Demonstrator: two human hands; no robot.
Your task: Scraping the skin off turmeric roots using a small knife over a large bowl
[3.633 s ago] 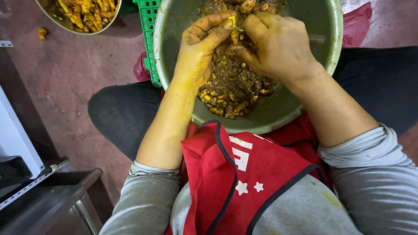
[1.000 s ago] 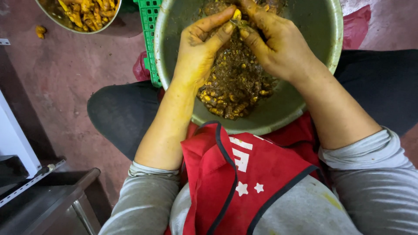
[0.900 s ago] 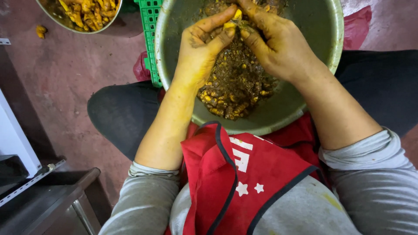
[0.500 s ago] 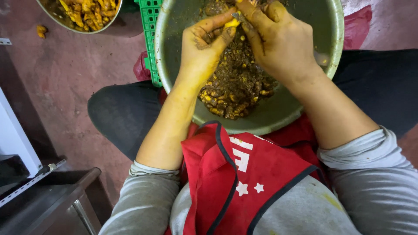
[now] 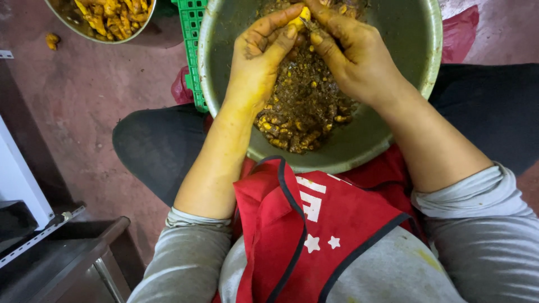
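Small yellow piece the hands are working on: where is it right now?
Head view, top centre: the yellow piece is pinched between the left hand and right hand, above the brown peelings in the large metal bowl on the person's lap.

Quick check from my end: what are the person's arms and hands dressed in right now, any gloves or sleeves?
No gloves: both the left hand and the right hand are bare, with yellow staining and brown grit on the fingers. Grey long sleeves are pushed up to about the elbows, leaving the forearms uncovered. A red apron with dark piping and white stars covers the front.
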